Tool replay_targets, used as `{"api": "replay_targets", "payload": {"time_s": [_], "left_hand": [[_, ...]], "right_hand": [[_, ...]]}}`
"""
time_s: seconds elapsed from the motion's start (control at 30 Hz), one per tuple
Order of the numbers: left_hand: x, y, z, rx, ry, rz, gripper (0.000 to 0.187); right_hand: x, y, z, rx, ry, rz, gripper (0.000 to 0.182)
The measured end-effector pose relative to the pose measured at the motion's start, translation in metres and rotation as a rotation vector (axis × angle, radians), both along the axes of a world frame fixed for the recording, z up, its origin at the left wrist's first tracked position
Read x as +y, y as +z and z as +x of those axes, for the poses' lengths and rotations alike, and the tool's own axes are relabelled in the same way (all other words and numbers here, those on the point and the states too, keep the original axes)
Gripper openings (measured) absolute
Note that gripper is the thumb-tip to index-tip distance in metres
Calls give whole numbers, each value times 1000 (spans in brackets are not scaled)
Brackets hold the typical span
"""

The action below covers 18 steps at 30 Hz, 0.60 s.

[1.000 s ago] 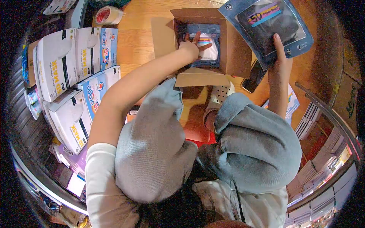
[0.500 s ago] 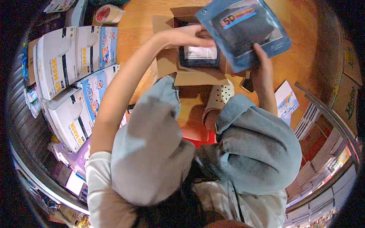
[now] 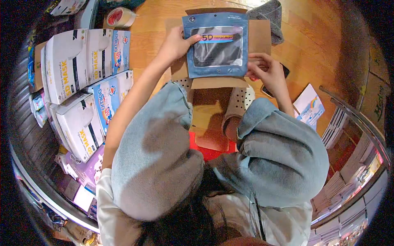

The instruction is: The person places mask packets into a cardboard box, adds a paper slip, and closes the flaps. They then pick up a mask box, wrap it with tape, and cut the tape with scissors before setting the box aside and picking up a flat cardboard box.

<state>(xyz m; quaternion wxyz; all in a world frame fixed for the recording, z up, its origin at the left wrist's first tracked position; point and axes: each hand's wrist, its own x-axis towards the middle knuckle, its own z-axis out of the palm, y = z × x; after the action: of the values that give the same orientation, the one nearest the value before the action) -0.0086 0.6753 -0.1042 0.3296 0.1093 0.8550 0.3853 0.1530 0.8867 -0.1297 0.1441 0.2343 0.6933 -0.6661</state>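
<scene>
A blue zip pouch [image 3: 217,51] with a clear window and a "5D" label is held upright-side toward me over an open cardboard box [image 3: 219,83]. My left hand [image 3: 175,44] grips its left edge, thumb on the front and the other fingers hidden behind. At the pouch's lower right edge is my right hand [image 3: 269,71], fingers loosely curled and apart, beside the box's right side. Whether its fingertips touch the pouch or box is not clear. The pouch covers the inside of the box.
White mask boxes [image 3: 67,69] stand stacked on the left. A tape roll [image 3: 121,17] lies at the upper left, a grey cloth [image 3: 269,20] behind the box. Right of it are a phone [image 3: 267,91] and a printed card [image 3: 308,107]. My clog [image 3: 242,98] is below.
The pouch has come down and left from the upper right, turned straight, over the box. My left hand has taken hold of its left edge; my right hand has let go.
</scene>
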Motion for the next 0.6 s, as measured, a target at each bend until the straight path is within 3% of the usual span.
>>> {"api": "replay_targets", "payload": {"time_s": [0.1,0.2,0.23,0.43,0.53,0.6], "left_hand": [[-3,-42,-2,74,49,161,40],[1,-47,5,421,-107,-59,45],[2,-60,4,509,-97,6,44],[4,-71,-3,354,-125,-195,49],[6,-66,1,472,-130,-99,47],[3,-70,-1,408,-60,-37,46]], "right_hand": [[-3,-6,0,39,11,87,27],[-5,-12,-1,74,9,138,27],[-7,-13,-2,83,5,148,27],[-6,-12,-3,23,51,237,20],[-6,-14,-4,12,22,248,21],[-7,-16,-3,41,38,265,22]]}}
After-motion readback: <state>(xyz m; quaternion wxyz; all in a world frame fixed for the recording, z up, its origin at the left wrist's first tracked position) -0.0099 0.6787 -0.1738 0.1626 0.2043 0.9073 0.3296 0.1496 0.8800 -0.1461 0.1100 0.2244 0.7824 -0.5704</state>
